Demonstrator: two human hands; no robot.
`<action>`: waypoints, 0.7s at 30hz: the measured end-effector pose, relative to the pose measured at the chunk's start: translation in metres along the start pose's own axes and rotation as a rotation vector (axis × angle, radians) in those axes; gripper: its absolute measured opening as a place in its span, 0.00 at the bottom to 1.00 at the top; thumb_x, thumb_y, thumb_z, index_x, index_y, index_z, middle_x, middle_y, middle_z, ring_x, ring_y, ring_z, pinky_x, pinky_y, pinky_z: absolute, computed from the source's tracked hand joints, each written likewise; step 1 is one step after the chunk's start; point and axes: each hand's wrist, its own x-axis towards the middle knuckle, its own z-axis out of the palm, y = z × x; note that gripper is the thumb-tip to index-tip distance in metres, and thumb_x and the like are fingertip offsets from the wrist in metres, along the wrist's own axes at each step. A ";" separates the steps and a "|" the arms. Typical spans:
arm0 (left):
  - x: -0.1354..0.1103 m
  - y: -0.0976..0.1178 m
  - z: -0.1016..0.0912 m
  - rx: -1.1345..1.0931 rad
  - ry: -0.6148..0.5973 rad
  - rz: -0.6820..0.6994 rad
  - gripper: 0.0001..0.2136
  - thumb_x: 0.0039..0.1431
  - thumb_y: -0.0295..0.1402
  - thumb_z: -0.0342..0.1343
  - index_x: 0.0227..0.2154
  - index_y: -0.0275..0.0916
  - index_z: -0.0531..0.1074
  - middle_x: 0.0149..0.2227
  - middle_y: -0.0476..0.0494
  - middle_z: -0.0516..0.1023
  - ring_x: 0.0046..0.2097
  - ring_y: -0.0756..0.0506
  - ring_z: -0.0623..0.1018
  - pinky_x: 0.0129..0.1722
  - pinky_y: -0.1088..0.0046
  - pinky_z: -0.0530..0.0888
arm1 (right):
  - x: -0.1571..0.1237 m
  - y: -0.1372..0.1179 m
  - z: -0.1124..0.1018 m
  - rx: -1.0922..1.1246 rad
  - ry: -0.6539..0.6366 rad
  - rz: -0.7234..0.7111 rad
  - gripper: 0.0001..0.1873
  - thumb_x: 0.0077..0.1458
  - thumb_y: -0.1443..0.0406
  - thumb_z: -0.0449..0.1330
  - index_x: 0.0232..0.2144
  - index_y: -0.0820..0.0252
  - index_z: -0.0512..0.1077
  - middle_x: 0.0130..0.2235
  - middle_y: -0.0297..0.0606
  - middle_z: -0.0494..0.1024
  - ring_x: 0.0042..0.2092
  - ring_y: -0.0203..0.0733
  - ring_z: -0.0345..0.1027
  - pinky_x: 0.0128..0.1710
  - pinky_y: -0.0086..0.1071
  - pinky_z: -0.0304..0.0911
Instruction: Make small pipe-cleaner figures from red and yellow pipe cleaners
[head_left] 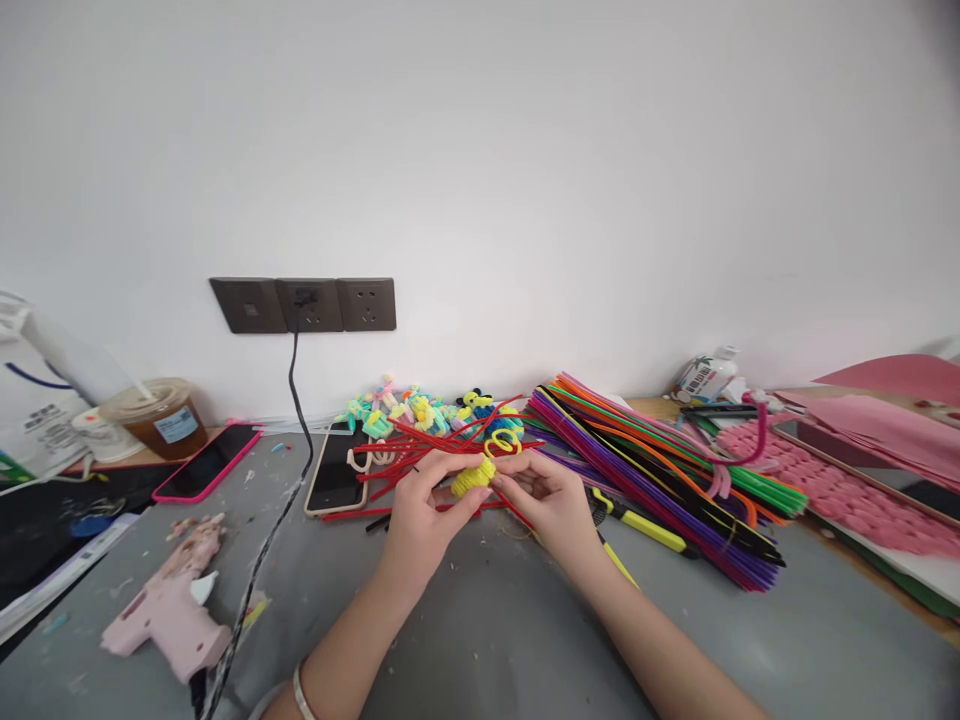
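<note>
Both my hands meet over the grey table, pinching a small yellow pipe-cleaner coil (475, 478) with a loop at its top. My left hand (422, 520) grips its left end with closed fingers. My right hand (546, 500) holds the right side, fingers curled. Just behind the hands lies a loose heap of red pipe cleaners (420, 448). Beyond it, several small finished pipe-cleaner figures (420, 408) in pastel colours stand by the wall.
A thick bundle of many-coloured pipe cleaners (660, 460) lies to the right, with pink sheets (862, 490) beyond. A pink glue gun (169, 605) lies at the left, its black cord running to the wall socket (304, 304). Two phones (206, 462) (335, 472) and an iced drink (159, 418) sit behind.
</note>
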 end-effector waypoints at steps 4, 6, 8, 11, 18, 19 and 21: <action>0.000 -0.001 0.000 -0.020 -0.008 -0.003 0.08 0.55 0.32 0.62 0.39 0.41 0.78 0.39 0.44 0.76 0.42 0.45 0.80 0.38 0.72 0.80 | 0.002 0.002 -0.001 0.019 0.007 0.017 0.14 0.45 0.56 0.72 0.27 0.58 0.76 0.30 0.38 0.82 0.30 0.41 0.76 0.34 0.34 0.73; 0.000 -0.001 0.000 -0.044 -0.006 -0.033 0.09 0.54 0.32 0.63 0.39 0.40 0.78 0.40 0.43 0.78 0.43 0.44 0.80 0.39 0.71 0.80 | 0.002 0.003 -0.001 0.034 0.008 0.025 0.14 0.44 0.55 0.72 0.26 0.58 0.76 0.30 0.38 0.82 0.31 0.42 0.76 0.34 0.35 0.74; 0.000 -0.002 0.000 -0.069 0.010 -0.069 0.11 0.53 0.33 0.64 0.40 0.39 0.77 0.42 0.41 0.79 0.44 0.43 0.80 0.41 0.70 0.80 | 0.003 0.003 -0.002 0.046 0.006 0.027 0.15 0.44 0.55 0.72 0.27 0.58 0.75 0.31 0.39 0.82 0.32 0.42 0.76 0.35 0.35 0.74; 0.000 -0.002 0.001 -0.098 0.048 -0.119 0.13 0.51 0.33 0.65 0.40 0.38 0.76 0.43 0.40 0.81 0.45 0.42 0.80 0.43 0.69 0.79 | 0.003 0.002 -0.002 0.043 -0.002 0.027 0.15 0.45 0.55 0.72 0.28 0.59 0.74 0.31 0.38 0.81 0.32 0.41 0.76 0.36 0.34 0.74; 0.005 0.001 -0.001 -0.115 0.039 -0.111 0.09 0.57 0.38 0.60 0.34 0.37 0.79 0.41 0.39 0.83 0.45 0.42 0.81 0.46 0.68 0.77 | 0.002 0.000 0.000 0.040 0.007 -0.004 0.17 0.45 0.55 0.72 0.30 0.58 0.72 0.30 0.37 0.79 0.31 0.39 0.75 0.35 0.32 0.73; 0.005 0.000 -0.001 -0.114 0.043 -0.095 0.09 0.57 0.38 0.60 0.33 0.37 0.79 0.42 0.39 0.82 0.46 0.42 0.80 0.47 0.68 0.77 | 0.002 0.001 0.000 0.029 0.000 -0.002 0.17 0.46 0.55 0.71 0.29 0.58 0.72 0.30 0.37 0.78 0.31 0.39 0.74 0.34 0.31 0.73; 0.005 -0.001 -0.001 -0.116 0.052 -0.066 0.08 0.56 0.37 0.62 0.33 0.38 0.79 0.43 0.39 0.81 0.48 0.42 0.79 0.46 0.69 0.77 | 0.002 0.002 0.000 0.021 -0.006 0.002 0.17 0.45 0.54 0.71 0.27 0.59 0.72 0.30 0.37 0.78 0.31 0.39 0.74 0.34 0.32 0.73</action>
